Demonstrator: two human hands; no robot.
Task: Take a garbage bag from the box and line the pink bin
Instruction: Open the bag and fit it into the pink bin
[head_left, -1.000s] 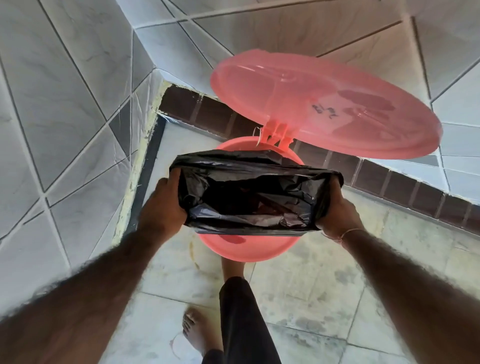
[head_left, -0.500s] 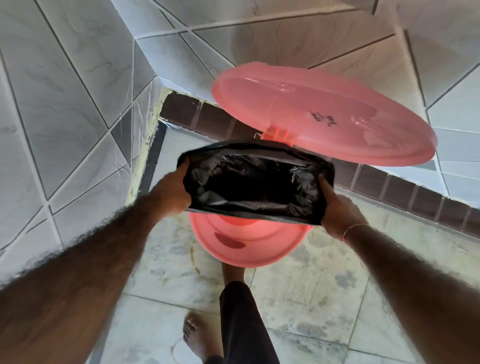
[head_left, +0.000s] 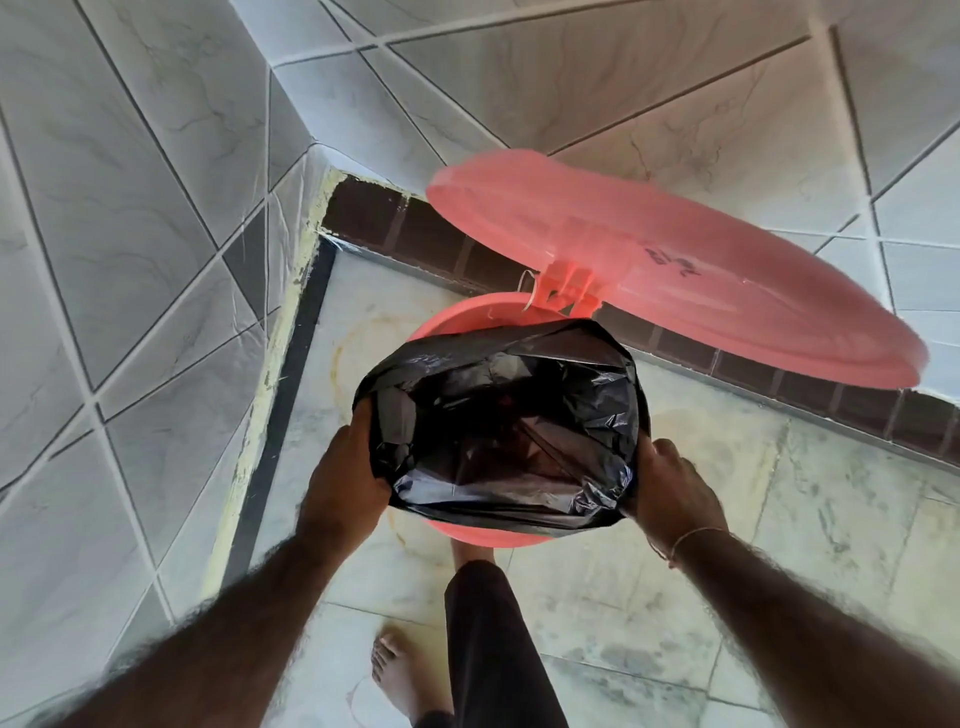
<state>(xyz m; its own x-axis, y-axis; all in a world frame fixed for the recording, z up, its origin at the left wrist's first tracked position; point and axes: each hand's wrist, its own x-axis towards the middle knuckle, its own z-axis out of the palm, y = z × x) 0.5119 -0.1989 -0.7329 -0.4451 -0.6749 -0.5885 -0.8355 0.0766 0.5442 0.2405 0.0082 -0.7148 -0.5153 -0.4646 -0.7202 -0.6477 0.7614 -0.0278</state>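
Round pink plastic bin (head_left: 457, 322), standing on the pale marbled tile floor (head_left: 779, 519) in a corner of grey-white tiled walls (head_left: 130, 208); its rim shows at the far side and as a thin arc at the near edge. Round pink plastic lid (head_left: 675, 270), hinged at the bin's far side, raised and tilted open, dark handwriting on its underside. Crinkled black plastic garbage bag (head_left: 498, 415), mouth spread open over the bin's opening, body hanging down inside; its near edge lies over the bin's near rim, while its far edge stands short of the far rim. Left hand (head_left: 343, 478): grip closed on the bag's left edge, fingers tucked under the plastic. Right hand (head_left: 670, 483): grip closed on the bag's right edge, fingers curled; a thin thread bracelet (head_left: 691, 538) on the wrist. A dark trouser leg (head_left: 493, 649) and a bare foot (head_left: 400, 675) at the bottom, the leg reaching toward the bin's base. Dark brown tile skirting (head_left: 467, 249) along the far wall.
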